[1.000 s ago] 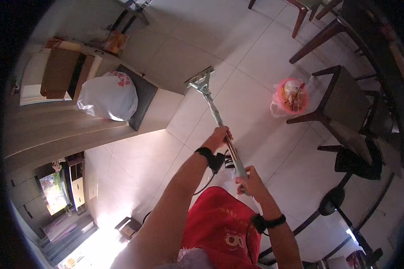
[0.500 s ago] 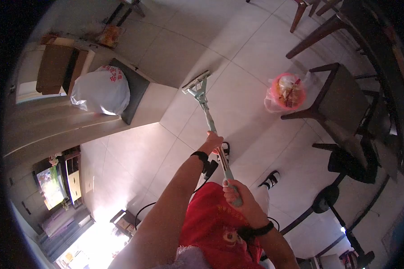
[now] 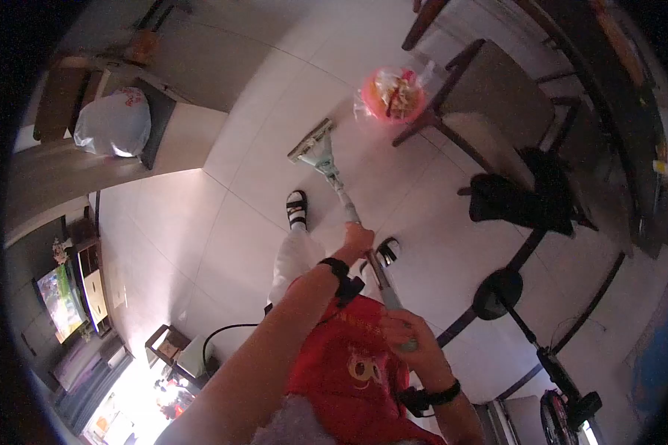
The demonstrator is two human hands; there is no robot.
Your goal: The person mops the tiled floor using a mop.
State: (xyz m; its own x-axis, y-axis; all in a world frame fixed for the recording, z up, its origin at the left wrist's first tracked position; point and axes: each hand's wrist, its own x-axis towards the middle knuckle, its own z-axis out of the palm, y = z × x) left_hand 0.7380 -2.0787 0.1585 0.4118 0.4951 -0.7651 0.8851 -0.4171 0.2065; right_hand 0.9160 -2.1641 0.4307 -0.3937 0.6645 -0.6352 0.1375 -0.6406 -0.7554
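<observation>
A long-handled mop (image 3: pixel 347 200) with a pale green, wide flat head (image 3: pixel 315 144) slants away from me, its head on the tiled floor. My left hand (image 3: pixel 358 239) is wrapped round the middle of the pole. Closer to my body, my right hand (image 3: pixel 416 343) grips the green upper end of the handle. Both wrists wear black bands. Just right of the mop head stands a pink bin (image 3: pixel 393 95) lined with clear plastic, with crumpled contents, apart from the head. My sandalled feet (image 3: pixel 297 210) flank the pole.
A grey-seated chair (image 3: pixel 490 93) stands right of the bin, beside a dark table edge (image 3: pixel 597 81). Black stand legs with a round base (image 3: pixel 497 294) spread at the right. On the left, a white plastic bag (image 3: pixel 113 124) rests on a low cabinet (image 3: pixel 178 156).
My view has shifted right, and one foot has stepped forward on the left of the pole. The mop head is now nearer the pink bin. Both hands keep their hold.
</observation>
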